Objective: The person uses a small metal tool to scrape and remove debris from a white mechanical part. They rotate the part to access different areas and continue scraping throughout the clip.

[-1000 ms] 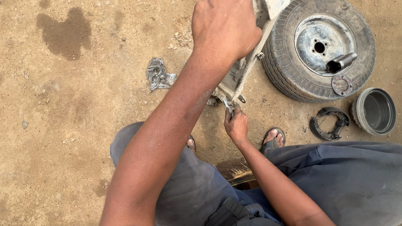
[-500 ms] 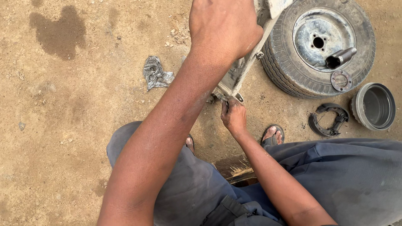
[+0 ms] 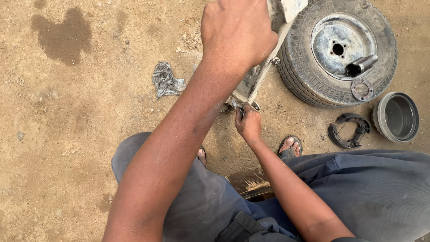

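Note:
A long grey metal arm (image 3: 264, 71) stands slanted on the dirt ground between my knees, its lower end down by my feet. My left hand (image 3: 237, 33) is closed in a fist around its upper part, close to the camera. My right hand (image 3: 247, 123) reaches down to the lower end, fingers pinched on a small metal piece there; what the piece is cannot be made out. I sit low with both sandalled feet (image 3: 290, 147) on the ground.
A small wheel with tyre (image 3: 299, 62) lies flat at upper right, with a dark cylinder (image 3: 360, 66) and a metal ring (image 3: 362, 89) on it. A brake shoe (image 3: 348, 131) and grey drum (image 3: 397, 117) lie to the right. A crumpled rag (image 3: 165, 80) and dark stain (image 3: 62, 36) lie to the left.
My view has shifted slightly; my right hand stays at the arm's lower end with small finger movement. The left fist holds its grip.

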